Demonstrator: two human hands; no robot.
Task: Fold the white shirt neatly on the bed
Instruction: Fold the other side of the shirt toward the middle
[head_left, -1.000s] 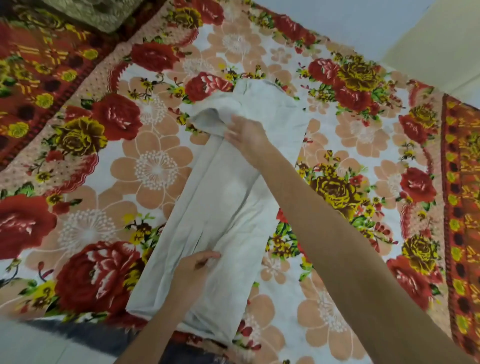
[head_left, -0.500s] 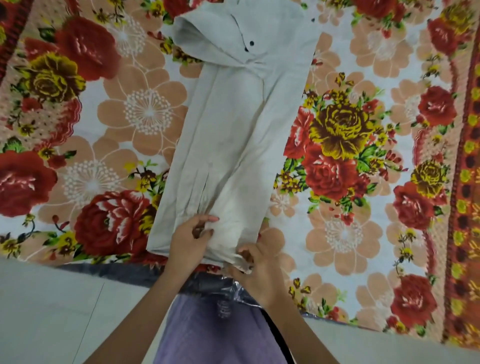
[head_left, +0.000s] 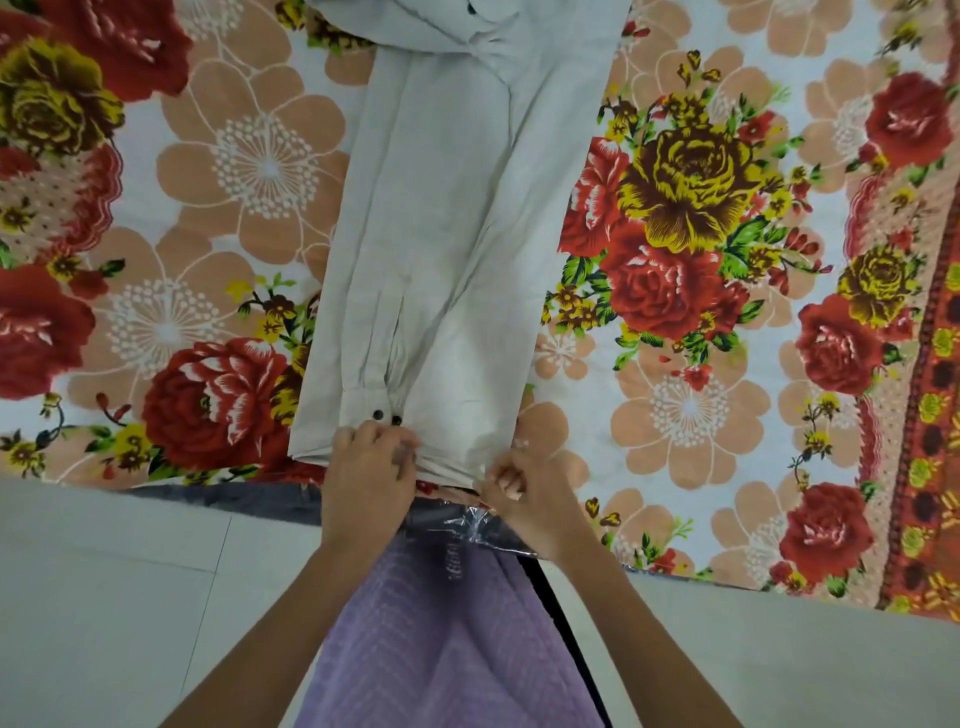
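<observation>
Item 1, white shirt (head_left: 441, 234): lies flat on the bed sheet (head_left: 727, 415) as 1 long narrow strip with both sides folded in. It runs from the near edge of the sheet up and out of the top of the view. A sleeve lies lengthwise down the shirt's left half. Its cuff (head_left: 358, 402), with 2 dark buttons (head_left: 378, 414), sits just above the shirt's near hem.

Item 2, your left hand (head_left: 371, 467): on the shirt's near hem, left of centre, just below the cuff. The fingers are curled close together and grip the hem cloth bunched under them. The thumb is hidden.

Item 3, your right hand (head_left: 524, 493): at the right corner of the shirt's near hem. The fingers are bent and closed, pinching the hem edge. The cloth between your 2 hands is gathered into small creases.

Item 4, bed sheet: red and yellow roses and peach blossoms on white, under the shirt and spread to both sides of it. A red patterned border runs far to the right of the shirt.

Item 5, plastic wrap (head_left: 457, 519): clear and shiny over a dark edge, directly below the shirt's hem, between your 2 hands.

Item 6, purple garment (head_left: 457, 634): your own clothing, below the shirt. A black strap (head_left: 561, 613) runs down its right side.

Item 7, tiled floor (head_left: 104, 571): pale, below the shirt, to both sides of the purple garment.
</observation>
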